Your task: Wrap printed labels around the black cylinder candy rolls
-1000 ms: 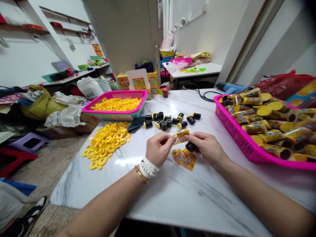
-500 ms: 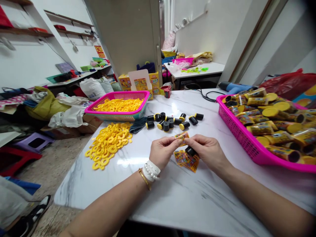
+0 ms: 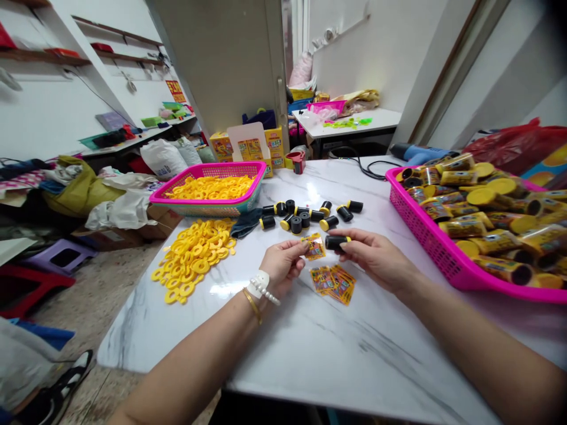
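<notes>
My left hand [image 3: 283,264] pinches a printed yellow-orange plastic sleeve [image 3: 315,247] by its left edge, thumb and fingers closed. Facing it, my right hand [image 3: 376,257] grips a black cylinder with a yellow end [image 3: 337,242], lying sideways between thumb and fingers. A small gap separates the sleeve from the cylinder. Just below, a fanned stack of the same printed sleeves [image 3: 334,283] rests on the marbled table [image 3: 283,348]. Beyond my hands stand and lie several more black cylinders with yellow ends [image 3: 296,224].
A heap of yellow rings [image 3: 195,257] lies at left, before a pink-rimmed basket [image 3: 254,188] of yellow rings. At right, a pink basket [image 3: 425,251] is heaped with sleeved cylinders. A blue heat gun [image 3: 416,154] with a black cable lies behind it. Yellow boxes [image 3: 275,144] stand at the back.
My hands have moved apart slightly. The sleeve now shows flat in my left hand, and the right hand has raised the black cylinder from over the stack to beside the sleeve.
</notes>
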Motion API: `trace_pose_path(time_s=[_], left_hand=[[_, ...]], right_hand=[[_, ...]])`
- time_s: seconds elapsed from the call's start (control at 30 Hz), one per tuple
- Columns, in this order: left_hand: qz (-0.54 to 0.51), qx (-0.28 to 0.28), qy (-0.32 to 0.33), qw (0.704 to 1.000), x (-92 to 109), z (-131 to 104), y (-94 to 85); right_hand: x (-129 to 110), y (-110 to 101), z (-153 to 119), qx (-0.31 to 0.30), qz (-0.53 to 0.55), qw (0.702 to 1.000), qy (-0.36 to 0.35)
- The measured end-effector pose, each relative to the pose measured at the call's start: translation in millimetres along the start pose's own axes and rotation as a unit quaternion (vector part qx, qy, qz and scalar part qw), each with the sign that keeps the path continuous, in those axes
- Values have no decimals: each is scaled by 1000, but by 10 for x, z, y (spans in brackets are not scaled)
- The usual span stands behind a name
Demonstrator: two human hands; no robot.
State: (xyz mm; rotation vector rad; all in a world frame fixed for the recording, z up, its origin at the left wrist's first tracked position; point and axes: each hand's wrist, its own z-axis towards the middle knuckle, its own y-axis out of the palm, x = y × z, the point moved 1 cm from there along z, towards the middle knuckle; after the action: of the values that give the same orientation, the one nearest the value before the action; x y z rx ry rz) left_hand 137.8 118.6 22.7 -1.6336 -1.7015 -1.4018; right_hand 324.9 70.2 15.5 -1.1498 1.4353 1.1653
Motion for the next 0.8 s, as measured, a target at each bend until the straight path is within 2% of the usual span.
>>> trace_pose_path(time_s=[0.17,0.4,0.57,0.67,0.73,0.8], left_hand=[[-39,-25,-37,998,-3,8,4],[-80,-47,-55,994,-8,21,8],[-99,-61,-60,991,15,16,5],[-116,-80,-65,988,15,15,5],[-120,-84,-66,987,11,16,5],[-119,-88,-65,987,4,16,6]], right_hand=[[-37,-8,4,30,95,994,-43],[-41,59,-60,17,97,988,-117],[-22,37,-48,8,-1,990,-143],[-19,34,-51,26,-62,985,-158],[-47,40,-80,41,-123,972,-195],[-95,58,-132,45,-209,942,-259]])
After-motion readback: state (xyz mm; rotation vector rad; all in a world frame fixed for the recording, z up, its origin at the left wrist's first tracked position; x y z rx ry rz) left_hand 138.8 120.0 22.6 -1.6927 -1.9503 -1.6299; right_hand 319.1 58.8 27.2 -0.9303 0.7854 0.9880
